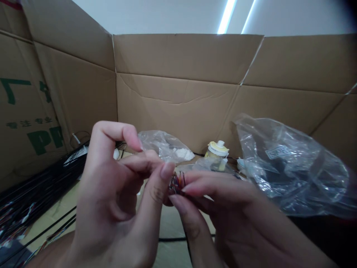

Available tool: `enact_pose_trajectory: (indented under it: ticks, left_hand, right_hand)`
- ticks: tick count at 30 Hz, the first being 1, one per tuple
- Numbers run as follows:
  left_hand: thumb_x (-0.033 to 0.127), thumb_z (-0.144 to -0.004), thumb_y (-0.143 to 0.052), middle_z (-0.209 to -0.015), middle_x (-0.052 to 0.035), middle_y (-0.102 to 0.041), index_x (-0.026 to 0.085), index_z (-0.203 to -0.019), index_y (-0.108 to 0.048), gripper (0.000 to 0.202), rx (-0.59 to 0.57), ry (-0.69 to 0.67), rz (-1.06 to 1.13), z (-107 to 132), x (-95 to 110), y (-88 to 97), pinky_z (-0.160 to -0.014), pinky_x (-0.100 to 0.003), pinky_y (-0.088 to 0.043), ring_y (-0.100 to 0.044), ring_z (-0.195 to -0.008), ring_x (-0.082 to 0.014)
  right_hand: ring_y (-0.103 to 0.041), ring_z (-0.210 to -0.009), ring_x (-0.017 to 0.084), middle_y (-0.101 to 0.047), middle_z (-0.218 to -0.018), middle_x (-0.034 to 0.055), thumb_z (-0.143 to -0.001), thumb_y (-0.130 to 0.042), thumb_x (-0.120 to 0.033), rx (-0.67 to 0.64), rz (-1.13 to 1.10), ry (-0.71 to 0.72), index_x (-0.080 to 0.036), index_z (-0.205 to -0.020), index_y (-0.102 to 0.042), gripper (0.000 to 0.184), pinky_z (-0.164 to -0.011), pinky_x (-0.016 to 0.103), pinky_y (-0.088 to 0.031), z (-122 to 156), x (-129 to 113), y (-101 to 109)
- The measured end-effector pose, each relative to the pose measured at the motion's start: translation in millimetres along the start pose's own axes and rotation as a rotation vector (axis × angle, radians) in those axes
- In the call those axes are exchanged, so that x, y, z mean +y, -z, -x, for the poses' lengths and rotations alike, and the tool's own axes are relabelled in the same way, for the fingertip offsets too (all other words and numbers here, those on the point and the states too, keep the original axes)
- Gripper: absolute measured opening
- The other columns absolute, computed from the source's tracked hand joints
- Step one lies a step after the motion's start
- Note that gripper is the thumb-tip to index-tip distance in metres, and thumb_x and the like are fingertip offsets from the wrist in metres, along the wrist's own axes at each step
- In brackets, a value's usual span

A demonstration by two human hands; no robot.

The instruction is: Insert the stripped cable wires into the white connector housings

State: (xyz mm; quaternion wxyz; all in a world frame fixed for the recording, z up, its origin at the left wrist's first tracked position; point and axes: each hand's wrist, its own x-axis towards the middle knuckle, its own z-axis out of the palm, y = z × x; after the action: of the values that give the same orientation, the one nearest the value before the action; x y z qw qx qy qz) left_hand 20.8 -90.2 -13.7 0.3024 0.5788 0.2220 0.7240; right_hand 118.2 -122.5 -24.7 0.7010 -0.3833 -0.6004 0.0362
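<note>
- The left hand [117, 212] comes up from the lower left, its thumb pointing upward and its fingers bent inward.
- Its thumb tip and a bent finger close together on the wires [174, 183]; the far fingertip is hidden behind the thumb.
- Another left finger stands higher, hooked over at the knuckle, its tip apart from the wires.
- The right hand [234, 201] comes in from the lower right, wrist low, fingers stretched toward the left hand.
- Its thumb, from below, and forefinger, from above, pinch the same wires; its other fingers are mostly hidden beneath.
- The wires sit between the two hands, at the middle of the view and raised above the table [171, 221]. They are thin, dark, red and orange; their ends are too small to make out.
- A black cable [173, 239] crosses the table below the hands.
- Behind the hands lie a small clear bag [158, 143] with white stuff inside and, right of it, a jar [218, 149] with a white and yellow top.
- A large clear bag [281, 160] lies beyond the right forearm.
- Bundled black cables [41, 182] lie left of the left hand.
- Cardboard [178, 56] walls stand around the table.
</note>
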Motion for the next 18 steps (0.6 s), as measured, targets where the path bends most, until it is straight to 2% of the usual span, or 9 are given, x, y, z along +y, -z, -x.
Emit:
enact_pose_trajectory:
  ticks: [4, 8, 12, 16, 18]
  left_hand:
    - [0.009, -0.088, -0.064, -0.06, 0.009, -0.064, 0.027, -0.095, -0.045, 0.027, 0.014, -0.044, -0.027, 2, 0, -0.8, -0.047, -0.012, -0.055, -0.062, -0.047, -0.0075]
    - [0.01, -0.089, -0.064, -0.063, 0.0093, -0.065, 0.03, -0.098, -0.043, 0.03, -0.007, -0.064, -0.034, 3, -2, -1.2, -0.045, -0.013, -0.055, -0.061, -0.048, -0.0086]
    - [0.013, -0.09, -0.065, -0.062, 0.0089, -0.062, 0.033, -0.101, -0.044, 0.031, -0.038, -0.045, -0.012, 6, -2, 3.1, -0.041, -0.021, -0.056, -0.063, -0.049, -0.0132]
    - [0.017, -0.089, -0.067, -0.066, 0.0067, -0.062, 0.033, -0.095, -0.042, 0.03, -0.095, 0.024, 0.024, 8, -2, 1.3, -0.045, -0.028, -0.058, -0.068, -0.058, -0.0178]
    - [0.017, -0.086, -0.069, -0.066, 0.0075, -0.06, 0.034, -0.096, -0.042, 0.033, 0.071, -0.029, -0.075, 10, -4, -1.5, -0.044, -0.025, -0.056, -0.066, -0.057, -0.016]
  right_hand:
    - [-0.075, -0.081, 0.021, -0.075, -0.086, 0.0021, -0.076, -0.072, -0.004, -0.075, 0.005, -0.072, -0.019, -0.083, -0.072, 0.016, -0.076, 0.029, -0.068, -4, -5, 8]
    - [-0.075, -0.078, 0.02, -0.073, -0.08, 0.0025, -0.079, -0.071, -0.009, -0.103, -0.148, -0.079, -0.018, -0.08, -0.07, 0.01, -0.07, 0.029, -0.068, -7, 1, 8]
    - [-0.076, -0.076, 0.017, -0.075, -0.083, 0.001, -0.08, -0.072, -0.005, -0.16, -0.346, -0.083, -0.02, -0.084, -0.072, 0.016, -0.062, 0.018, -0.066, -10, 13, 4]
    - [-0.076, -0.074, 0.011, -0.076, -0.084, -0.0021, -0.082, -0.072, -0.005, -0.183, -0.368, -0.075, -0.023, -0.087, -0.075, 0.019, -0.063, 0.011, -0.063, -12, 21, 5]
    - [-0.076, -0.076, 0.012, -0.076, -0.084, -0.0014, -0.083, -0.071, -0.006, -0.201, -0.335, -0.087, -0.022, -0.084, -0.074, 0.016, -0.063, 0.012, -0.063, -12, 21, 7]
